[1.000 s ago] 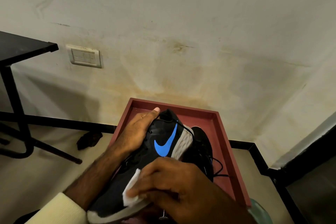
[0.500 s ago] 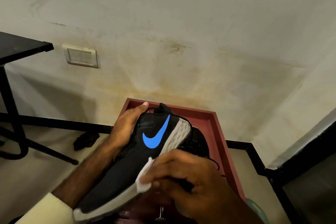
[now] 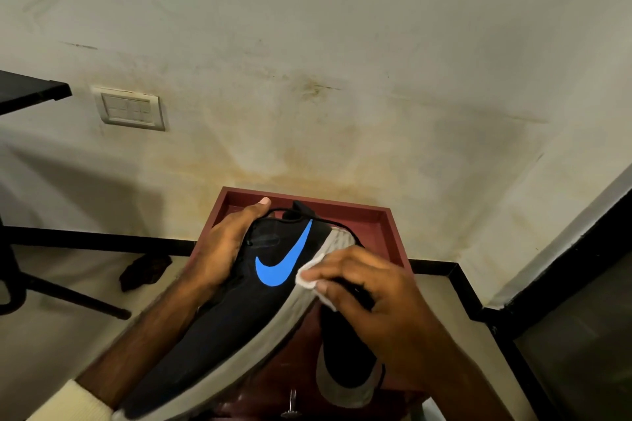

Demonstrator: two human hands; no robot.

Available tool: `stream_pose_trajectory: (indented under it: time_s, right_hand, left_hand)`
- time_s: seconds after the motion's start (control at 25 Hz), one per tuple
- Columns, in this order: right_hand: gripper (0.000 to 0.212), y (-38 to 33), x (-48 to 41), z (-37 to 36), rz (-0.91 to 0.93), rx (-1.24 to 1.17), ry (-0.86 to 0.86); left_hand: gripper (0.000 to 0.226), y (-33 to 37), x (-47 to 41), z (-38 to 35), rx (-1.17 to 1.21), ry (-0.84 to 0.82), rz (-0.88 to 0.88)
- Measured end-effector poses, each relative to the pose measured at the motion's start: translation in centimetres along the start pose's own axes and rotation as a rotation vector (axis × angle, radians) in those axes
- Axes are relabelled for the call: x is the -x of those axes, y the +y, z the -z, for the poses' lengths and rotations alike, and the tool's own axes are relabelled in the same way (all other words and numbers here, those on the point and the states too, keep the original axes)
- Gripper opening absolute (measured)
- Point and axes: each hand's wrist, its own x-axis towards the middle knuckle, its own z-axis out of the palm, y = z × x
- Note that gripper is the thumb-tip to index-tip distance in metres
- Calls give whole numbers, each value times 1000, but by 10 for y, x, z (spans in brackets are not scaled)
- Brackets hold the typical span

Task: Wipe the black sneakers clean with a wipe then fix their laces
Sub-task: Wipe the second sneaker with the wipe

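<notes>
My left hand (image 3: 222, 246) grips a black sneaker (image 3: 225, 314) with a blue swoosh and grey sole, holding it on its side above a dark red tray (image 3: 386, 222). The hand wraps the sneaker's top near the heel end, thumb pointing up. My right hand (image 3: 372, 294) pinches a small white wipe (image 3: 309, 275) against the grey sole near the heel. A black lace loops over the heel. The second black sneaker (image 3: 345, 366) lies in the tray under my right hand, partly hidden.
The tray sits against a stained wall. A black table and its legs (image 3: 34, 92) stand at the left, with a dark crumpled object (image 3: 145, 272) on the floor beside them. A wall socket plate (image 3: 131, 109) is at the left. A black-edged step runs at the right.
My right hand slid the wipe along the grey sole from the toe end up toward the heel. The sneaker tilted slightly, and the second sneaker's toe came into sight.
</notes>
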Motion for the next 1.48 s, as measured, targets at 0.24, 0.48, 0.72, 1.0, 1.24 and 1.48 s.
stream_pose_trajectory:
  time_s: [0.24,0.48,0.72,1.0,1.24,1.48]
  right_hand:
    - [22,43,-20,11,-212,222,192]
    - [19,55,-24,19,-404,34,158]
    - [18,4,-10,-25,-274,-356,84]
    - [20,-38,1,-35,35,-263,-28]
    - [30,-39,11,-53,277,99,112]
    - [26,-30,8,-40,142,87,232]
  left_hand:
    - [45,-6,8,-10,-99,-17,4]
    - [65,-11,9,-10,-247,-69,-36]
    - [46,0,-2,-5,-182,88,-98]
    - [59,-9,-35,12,-247,320,-269]
    - [58,-6,-48,20,-305,675,-311]
    - [66,0,-39,17,-550,668,-405]
